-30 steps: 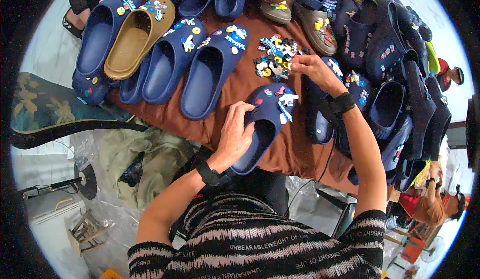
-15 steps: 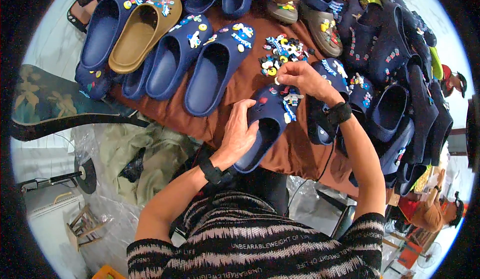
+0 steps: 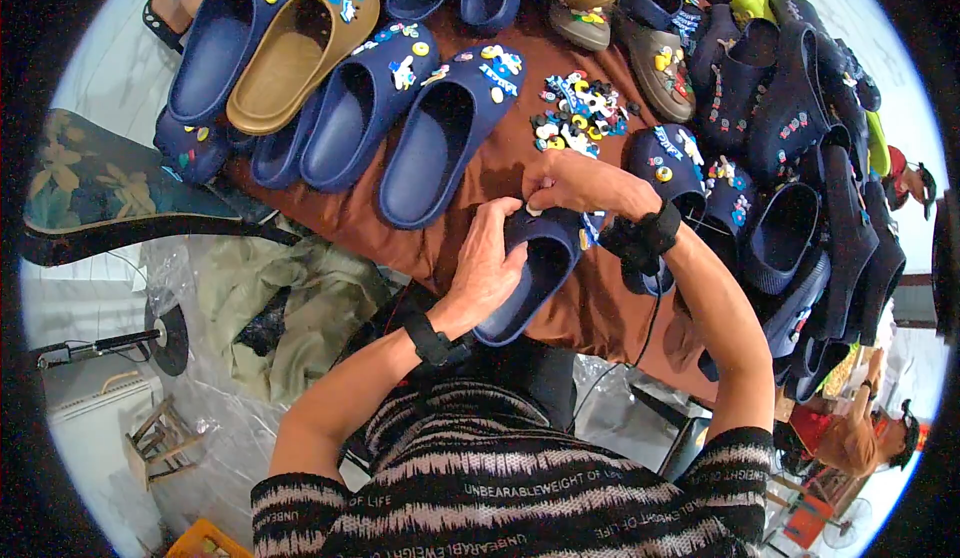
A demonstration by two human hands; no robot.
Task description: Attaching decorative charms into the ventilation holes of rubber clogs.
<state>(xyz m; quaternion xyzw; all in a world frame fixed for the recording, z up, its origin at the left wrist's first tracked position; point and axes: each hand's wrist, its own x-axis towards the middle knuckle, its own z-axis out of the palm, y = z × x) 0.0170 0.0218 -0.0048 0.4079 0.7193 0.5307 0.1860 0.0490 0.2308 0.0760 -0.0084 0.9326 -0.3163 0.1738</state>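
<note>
Light is moderate over the middle, where the left hand (image 3: 485, 268), right hand (image 3: 590, 183) and brown cloth (image 3: 605, 308) show clearly, the cloth with a soft sheen along its folds. The clog (image 3: 510, 320) is deeply shadowed inside. Dark shoes (image 3: 790, 228) at the right run together — little detail there. The pale floor (image 3: 105, 68) at upper left is far brighter, and plastic sheeting (image 3: 225, 458) glints. Straight edges bend toward the rim — beyond it, speckled black corners.
</note>
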